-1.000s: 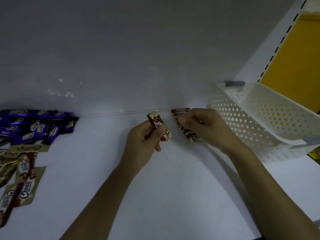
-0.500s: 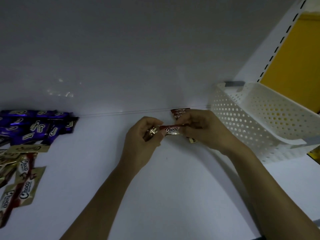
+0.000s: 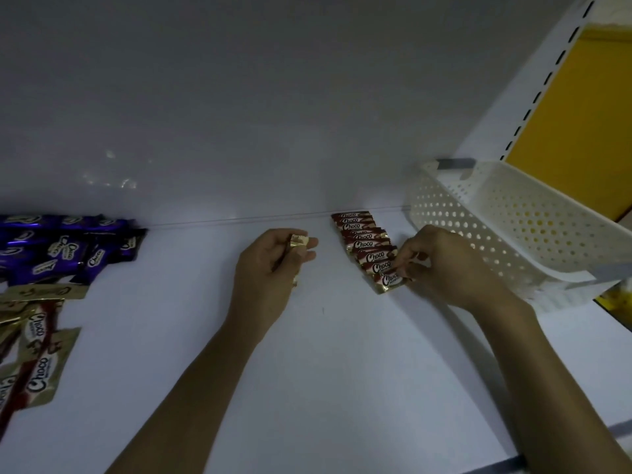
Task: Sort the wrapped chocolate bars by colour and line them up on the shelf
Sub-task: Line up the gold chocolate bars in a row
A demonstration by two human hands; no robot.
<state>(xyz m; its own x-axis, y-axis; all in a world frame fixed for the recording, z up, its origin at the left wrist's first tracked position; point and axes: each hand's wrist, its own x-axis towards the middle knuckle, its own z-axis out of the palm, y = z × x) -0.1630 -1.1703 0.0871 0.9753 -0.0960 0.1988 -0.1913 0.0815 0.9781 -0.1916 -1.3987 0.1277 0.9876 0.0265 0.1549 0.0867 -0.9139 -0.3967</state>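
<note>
Left hand (image 3: 270, 268): fingers (image 3: 304, 256) curled round a held bar (image 3: 299, 241); its gold end shows beside the thumb.
Right hand (image 3: 441, 268): fingertips (image 3: 405, 260) pinch the right end of the nearest bar (image 3: 390, 279) of the red row (image 3: 360, 237).
Red row: overlapping bars lying on the shelf (image 3: 342, 354), running from the right fingertips away to the back wall, right of the left fingers.
Purple bars (image 3: 65, 248): heaped well left of the left fingers, by the back wall.
Gold bars (image 3: 37, 340): loose pile, well left of the left fingers and nearer the camera.
Basket (image 3: 513, 213): white, perforated, just right of the right fingers.
</note>
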